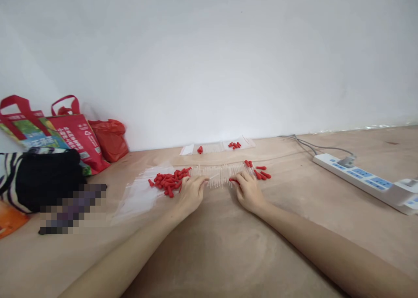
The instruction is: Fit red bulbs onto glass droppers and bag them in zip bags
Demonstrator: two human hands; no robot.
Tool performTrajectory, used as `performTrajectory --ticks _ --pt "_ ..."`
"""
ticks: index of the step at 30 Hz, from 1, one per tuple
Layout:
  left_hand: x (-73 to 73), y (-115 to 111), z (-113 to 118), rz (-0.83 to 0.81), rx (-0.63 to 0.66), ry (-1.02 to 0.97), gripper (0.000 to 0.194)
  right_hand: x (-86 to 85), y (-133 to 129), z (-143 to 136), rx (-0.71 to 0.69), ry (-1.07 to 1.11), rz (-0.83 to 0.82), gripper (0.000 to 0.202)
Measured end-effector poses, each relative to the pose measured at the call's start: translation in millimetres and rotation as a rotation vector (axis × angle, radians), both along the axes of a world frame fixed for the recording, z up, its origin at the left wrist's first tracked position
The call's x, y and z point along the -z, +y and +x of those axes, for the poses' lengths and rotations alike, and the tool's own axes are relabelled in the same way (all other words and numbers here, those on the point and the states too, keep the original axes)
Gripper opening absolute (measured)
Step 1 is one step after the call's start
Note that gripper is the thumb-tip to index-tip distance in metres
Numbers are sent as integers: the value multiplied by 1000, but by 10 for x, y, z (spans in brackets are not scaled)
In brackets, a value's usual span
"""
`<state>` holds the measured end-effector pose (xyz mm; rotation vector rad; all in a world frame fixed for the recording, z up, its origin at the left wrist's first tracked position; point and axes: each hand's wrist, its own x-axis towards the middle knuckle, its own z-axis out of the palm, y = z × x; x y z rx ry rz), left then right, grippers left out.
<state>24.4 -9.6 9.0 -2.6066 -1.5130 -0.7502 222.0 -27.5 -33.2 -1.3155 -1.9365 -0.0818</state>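
Plain white wall over a pale wood surface

The wall fills the upper frame, evenly lit. The surface spans the lower half. At left, red bags lean against the wall; at right lies a white power strip with grey cables.

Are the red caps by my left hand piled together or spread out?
Piled: the red caps lie bunched on clear plastic beside the left hand.

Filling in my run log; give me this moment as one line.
left hand: on clear tubes | right hand: pinching a red cap | red cap pile beside left hand
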Motion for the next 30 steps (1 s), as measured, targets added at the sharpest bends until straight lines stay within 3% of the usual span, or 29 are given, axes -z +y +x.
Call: performTrajectory --ticks 5,11,16,30 --pt "180 -210 -113 -38 175 -104 22 -28 -122 -16 -122 21 -35 12" --pt "177 -224 -91 -21 275 -83 26 -50 -127 -49 -213 12 -73 11" --pt "177 -226 -88 -6 273 -103 23 -46 -117 -57 -314 -15 -80 21" --pt "222 -199 -106 -46 306 -116 25 -70 -114 -69 -478 144 -145 19"
